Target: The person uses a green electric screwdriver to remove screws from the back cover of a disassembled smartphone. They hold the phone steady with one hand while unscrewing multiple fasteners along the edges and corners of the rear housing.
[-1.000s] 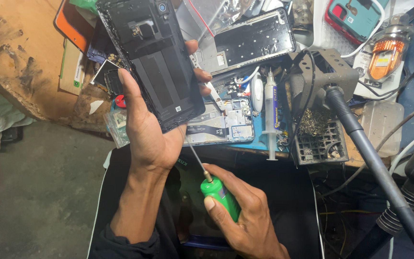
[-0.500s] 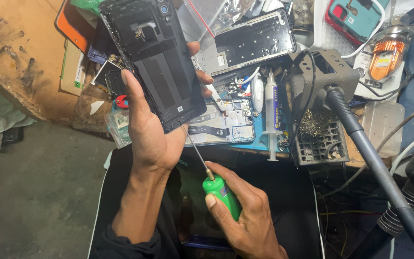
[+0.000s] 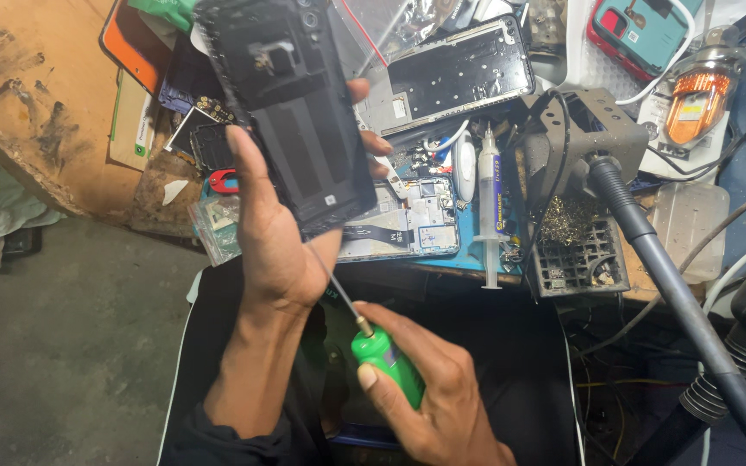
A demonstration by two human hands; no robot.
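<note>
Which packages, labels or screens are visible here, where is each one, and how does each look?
Syringe label: bench centre, narrow, white and blue.
Flat box: far left, cream with green edge.
Plastic bag: beside the left hand, small, clear.
Phone frame: top centre, dark rectangle, silver rim.

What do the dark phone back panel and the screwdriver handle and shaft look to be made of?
Phone back panel in the left hand: likely plastic, matte black, with dull, soft reflections. Screwdriver handle in the right hand: glossy green plastic, with a bright highlight. Screwdriver shaft: thin bare metal, silvery, with a brass-coloured collar.
</note>
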